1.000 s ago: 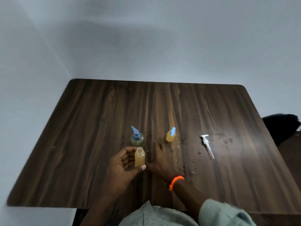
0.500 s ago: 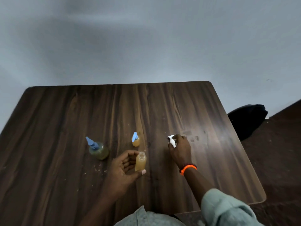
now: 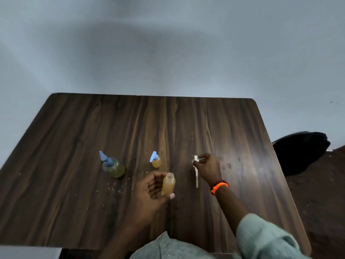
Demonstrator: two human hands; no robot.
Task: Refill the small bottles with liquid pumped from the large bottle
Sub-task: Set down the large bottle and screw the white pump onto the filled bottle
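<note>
- While my left hand [image 3: 149, 191] curls round the open bottle [image 3: 168, 186] at lower centre of the frame, the thumb lies across its base and the fingers cup its far side; the bottle leans a little, its capless mouth toward the top of the frame, with amber liquid inside.
- With my right hand [image 3: 208, 169], right of centre, I pinch the white pump [image 3: 196, 170] by its head, fingertips closed tight on it; its thin tube hangs down toward the lower frame, and I cannot tell whether the tip touches the table [image 3: 74, 184].
- An orange band [image 3: 218, 187] circles my right wrist, and a pale green sleeve [image 3: 265, 238] covers that forearm at lower right.
- Left of centre stands the large bottle [image 3: 113, 168], rounded, holding greenish-yellow liquid, with a blue pump top [image 3: 104, 158] pointing to the upper left.
- Between it and my right hand stands a small bottle [image 3: 156, 162] with amber liquid and a blue nozzle [image 3: 153, 156], just above the bottle I hold and apart from it.
- Pale crumbs [image 3: 112, 188] are scattered on the dark wood below the large bottle.
- At the right edge, past the table, sits a black shape [image 3: 300, 152] too dark to make out.
</note>
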